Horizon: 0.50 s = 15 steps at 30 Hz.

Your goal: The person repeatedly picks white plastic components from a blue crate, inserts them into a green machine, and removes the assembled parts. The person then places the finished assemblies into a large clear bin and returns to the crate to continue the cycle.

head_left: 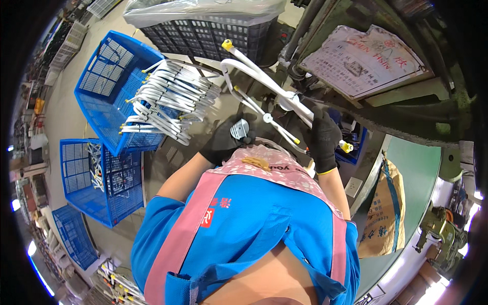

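Gloved hands (325,137): two. Ribbed piece (239,129): one. Held white frame (264,77): one. Blue crates (96,104), left: three. Brown sack (384,213): one.

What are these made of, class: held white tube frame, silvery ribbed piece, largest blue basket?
White tube frame: probably glossy painted metal; slender smooth tubes.
Silvery ribbed piece: perhaps metal; grey sheen.
Largest blue basket: likely moulded plastic, evenly coloured; lattice walls.
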Each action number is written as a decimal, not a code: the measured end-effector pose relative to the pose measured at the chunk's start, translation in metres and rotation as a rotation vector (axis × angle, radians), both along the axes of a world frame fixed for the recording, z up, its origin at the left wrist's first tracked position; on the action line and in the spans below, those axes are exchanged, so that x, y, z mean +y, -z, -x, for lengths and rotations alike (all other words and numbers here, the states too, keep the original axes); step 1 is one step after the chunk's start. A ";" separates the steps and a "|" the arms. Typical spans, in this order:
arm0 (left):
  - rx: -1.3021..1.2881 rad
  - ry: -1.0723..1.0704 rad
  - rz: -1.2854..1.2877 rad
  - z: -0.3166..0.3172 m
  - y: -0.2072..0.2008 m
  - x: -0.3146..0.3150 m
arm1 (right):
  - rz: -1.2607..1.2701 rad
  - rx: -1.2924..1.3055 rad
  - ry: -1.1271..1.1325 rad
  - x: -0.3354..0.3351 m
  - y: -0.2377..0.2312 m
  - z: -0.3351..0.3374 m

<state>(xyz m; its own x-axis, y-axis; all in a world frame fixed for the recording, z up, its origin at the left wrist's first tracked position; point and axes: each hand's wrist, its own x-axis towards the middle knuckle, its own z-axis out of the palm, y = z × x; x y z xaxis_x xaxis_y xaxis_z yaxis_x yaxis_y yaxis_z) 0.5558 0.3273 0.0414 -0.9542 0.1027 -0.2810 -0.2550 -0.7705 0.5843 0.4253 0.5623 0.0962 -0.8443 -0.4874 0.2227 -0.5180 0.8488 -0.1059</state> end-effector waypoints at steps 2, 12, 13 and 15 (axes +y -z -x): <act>0.071 0.008 -0.517 0.009 0.001 -0.001 | 0.018 -0.005 -0.015 0.000 -0.002 0.000; 0.121 0.106 0.319 0.016 -0.057 0.007 | 0.136 0.016 -0.047 -0.002 -0.007 -0.003; 0.256 0.057 0.586 0.023 -0.061 0.007 | 0.119 -0.047 -0.010 -0.003 -0.007 -0.003; 0.368 -0.007 0.878 0.043 -0.067 0.002 | 0.092 -0.122 0.003 -0.002 -0.008 -0.003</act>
